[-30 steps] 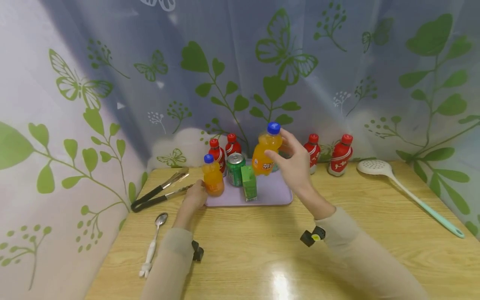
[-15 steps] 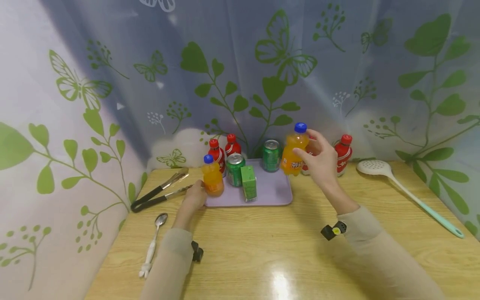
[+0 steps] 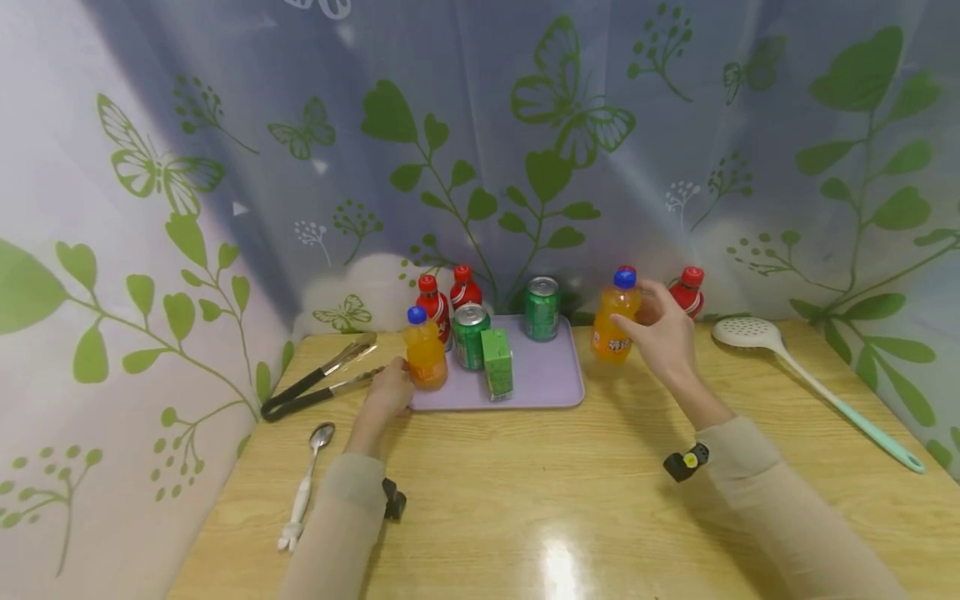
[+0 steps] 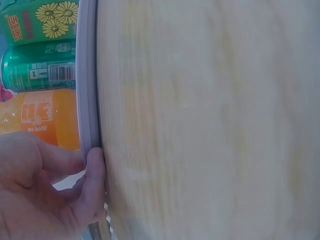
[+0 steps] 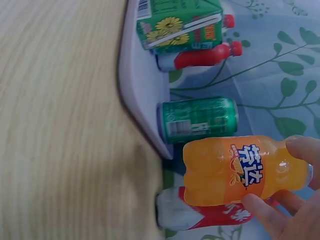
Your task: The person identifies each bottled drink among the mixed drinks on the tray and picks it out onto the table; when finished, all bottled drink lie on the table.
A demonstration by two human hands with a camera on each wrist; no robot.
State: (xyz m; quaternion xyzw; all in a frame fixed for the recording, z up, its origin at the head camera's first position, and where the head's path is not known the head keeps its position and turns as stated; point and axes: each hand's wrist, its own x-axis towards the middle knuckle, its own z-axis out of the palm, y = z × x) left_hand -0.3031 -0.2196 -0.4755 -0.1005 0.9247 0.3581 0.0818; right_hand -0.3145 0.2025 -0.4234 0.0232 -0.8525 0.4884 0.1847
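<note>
My right hand (image 3: 666,337) holds an orange soda bottle (image 3: 611,332) with a blue cap by its upper part. The bottle is upright, to the right of a lilac tray (image 3: 551,387). Its label (image 5: 246,165) faces the right wrist camera. At the tray's front left corner, my left hand (image 3: 390,392) pinches the rim (image 4: 88,100) between thumb and finger. Beside that hand a second orange soda bottle (image 3: 426,357) stands on the tray. Two green cans (image 3: 542,308) and a green drink carton (image 3: 498,364) are also on it.
Two red-capped bottles (image 3: 433,304) stand at the tray's back left. Two more red bottles (image 3: 687,292) are behind my right hand, one mostly hidden. Tongs (image 3: 322,379) and a spoon (image 3: 303,487) lie left, a slotted ladle (image 3: 817,383) right. A patterned curtain (image 3: 480,150) hangs behind.
My right hand has carried the orange soda bottle rightward from over the tray to beyond its right edge, then slightly lower. The rear green can is uncovered. My left hand has stayed put.
</note>
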